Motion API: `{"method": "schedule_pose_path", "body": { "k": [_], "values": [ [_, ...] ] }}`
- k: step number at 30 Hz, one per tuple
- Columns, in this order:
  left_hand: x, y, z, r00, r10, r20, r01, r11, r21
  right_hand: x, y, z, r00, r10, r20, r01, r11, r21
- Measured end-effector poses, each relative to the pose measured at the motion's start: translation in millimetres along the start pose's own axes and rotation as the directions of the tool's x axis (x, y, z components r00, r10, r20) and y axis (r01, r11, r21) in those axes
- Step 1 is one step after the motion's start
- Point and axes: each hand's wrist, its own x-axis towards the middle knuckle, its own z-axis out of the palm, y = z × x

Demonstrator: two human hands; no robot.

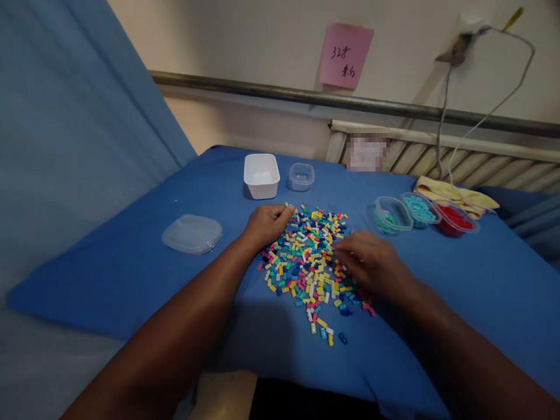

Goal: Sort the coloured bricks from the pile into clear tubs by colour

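A spread-out heap of small plastic building bricks [306, 256] in yellow, blue, pink, white, green and other colours lies on the blue cloth. At the heap's upper left edge is my left hand [268, 224], fingers curled and thumb closed against them; what sits between the fingertips, if anything, is too small to make out. My right hand [374, 259] hovers at the heap's right side, slightly blurred, its fingertips drawn together over the bricks. Whatever it pinches is hidden.
Clear tubs of green bricks [387, 223], light blue bricks [419, 209] and red bricks [455, 219] stand right, before a yellow cloth [457, 195]. A white container [261, 176] and small clear tub [301, 177] stand behind; clear lids [192, 234] lie left. A cable [490, 114] hangs.
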Motion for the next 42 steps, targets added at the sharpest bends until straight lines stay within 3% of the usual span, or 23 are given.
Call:
{"method": "schedule_pose_path", "body": {
  "k": [4, 7, 11, 16, 21, 26, 29, 34, 42],
  "values": [
    [-2.5, 1.2, 1.0, 1.000, -0.001, 0.000, 0.001, 1.000, -0.007, 10.9, -53.4, 25.9, 0.960, -0.197, 0.199, 0.176, 0.977, 0.118],
    [-4.2, 1.5, 1.3, 1.000, 0.001, 0.003, -0.001, 1.000, -0.015, 12.9, -68.2, 34.1, 0.935, -0.206, 0.287, 0.194, 0.978, 0.071],
    [-5.0, 2.0, 1.4, 1.000, 0.017, -0.003, -0.017, 1.000, -0.019, 11.9, -70.4, 36.9, 0.935, -0.101, 0.340, 0.102, 0.995, 0.017],
    [-5.0, 2.3, 1.7, 1.000, 0.018, -0.008, -0.018, 1.000, -0.017, 11.8, -76.2, 37.5, 0.902, -0.141, 0.408, 0.194, 0.977, -0.092],
    [-4.1, 0.1, 2.8, 1.000, 0.019, -0.022, -0.021, 0.995, -0.102, 6.9, -80.8, 39.7, 0.907, -0.129, 0.402, 0.210, 0.964, -0.165],
    [0.7, -5.8, 4.1, 0.977, -0.104, -0.185, 0.045, 0.953, -0.299, 8.9, -77.5, 33.8, 0.919, -0.090, 0.385, 0.121, 0.991, -0.058],
    [3.5, -8.9, 4.0, 0.964, -0.137, -0.226, 0.051, 0.935, -0.350, 23.9, -77.7, 31.2, 0.935, -0.103, 0.341, 0.104, 0.994, 0.015],
    [3.1, -10.6, 4.6, 0.966, -0.140, -0.216, 0.060, 0.938, -0.340, 50.4, -87.0, 43.7, 0.875, -0.187, 0.446, 0.241, 0.968, -0.068],
    [0.3, -9.8, 7.5, 0.978, -0.093, -0.184, 0.037, 0.957, -0.288, 55.2, -108.2, 37.8, 0.842, -0.037, 0.538, 0.231, 0.927, -0.296]
  ]
}}
